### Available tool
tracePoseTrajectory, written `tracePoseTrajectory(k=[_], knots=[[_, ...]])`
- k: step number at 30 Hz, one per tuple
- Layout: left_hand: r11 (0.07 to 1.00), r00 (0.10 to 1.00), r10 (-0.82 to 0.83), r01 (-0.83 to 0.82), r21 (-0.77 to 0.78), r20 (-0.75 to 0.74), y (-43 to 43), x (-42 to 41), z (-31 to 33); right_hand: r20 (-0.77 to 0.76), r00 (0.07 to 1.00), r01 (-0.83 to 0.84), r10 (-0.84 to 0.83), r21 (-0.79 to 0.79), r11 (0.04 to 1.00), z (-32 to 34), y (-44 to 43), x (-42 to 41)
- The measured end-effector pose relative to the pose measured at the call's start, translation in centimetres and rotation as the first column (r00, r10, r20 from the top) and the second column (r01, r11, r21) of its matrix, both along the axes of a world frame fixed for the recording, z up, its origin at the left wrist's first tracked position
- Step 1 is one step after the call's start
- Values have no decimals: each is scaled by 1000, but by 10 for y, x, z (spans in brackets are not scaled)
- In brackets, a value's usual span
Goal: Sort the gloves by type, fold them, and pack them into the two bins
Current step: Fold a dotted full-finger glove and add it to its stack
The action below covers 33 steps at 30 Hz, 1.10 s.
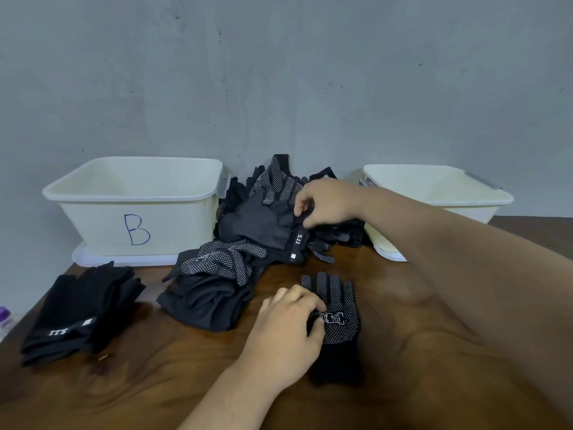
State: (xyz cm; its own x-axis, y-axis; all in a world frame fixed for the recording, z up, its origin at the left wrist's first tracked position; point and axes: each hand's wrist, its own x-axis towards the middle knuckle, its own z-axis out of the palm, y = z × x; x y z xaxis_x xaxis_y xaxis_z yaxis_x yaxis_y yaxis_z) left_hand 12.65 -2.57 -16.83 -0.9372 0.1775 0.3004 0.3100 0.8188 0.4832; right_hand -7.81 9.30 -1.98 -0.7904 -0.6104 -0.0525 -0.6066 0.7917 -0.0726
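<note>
A heap of black gloves (248,243) lies between two cream bins, some dotted white, some plain with a "5.11" tag. My right hand (325,203) reaches into the top of the heap and pinches a plain dark glove (260,221) near its cuff. My left hand (288,330) rests with bent fingers on the palm of a dotted glove (338,305), which lies flat on the table, fingers pointing away. A stack of plain "5.11" gloves (80,311) sits at the left. The bin marked "B" (136,197) and the right bin (440,193) look bare inside.
The wooden table (418,352) stands against a grey wall. Each bin sits on a white lid. A small purple-capped object (4,318) shows at the far left edge. My right forearm crosses in front of the right bin.
</note>
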Motion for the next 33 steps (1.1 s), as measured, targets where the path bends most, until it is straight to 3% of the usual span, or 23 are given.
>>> tracePoseTrajectory(k=[3,6,12,14,17,20,27,30,33], knots=[[1000,1000,1,-1,-4,-7,0,0,0,-174,984,-9,33,137,990,-11,2,3],[1000,1000,0,0,-6,-6,0,-1,-1,-267,963,-13,14,5,1000,-8,2,2],[1000,1000,4,-5,-12,-12,0,-1,-1,-440,863,87,-246,-352,932,36,6,3],[1000,1000,1,-1,-13,-10,-1,-1,0,-340,901,59,-268,-517,854,51,9,-1],[1000,1000,-3,2,-12,-6,0,0,0,-66,970,101,-235,-769,631,68,15,-6],[1000,1000,-1,1,-12,-6,0,0,0,126,982,175,-140,-887,428,77,22,-3],[1000,1000,-2,3,-22,1,0,0,0,191,977,213,-95,-883,418,72,32,4],[1000,1000,-2,2,-23,0,0,0,0,242,970,234,-21,-903,360,73,21,5],[1000,1000,0,1,-18,3,-1,-1,-1,356,918,310,175,-919,242,78,3,3]])
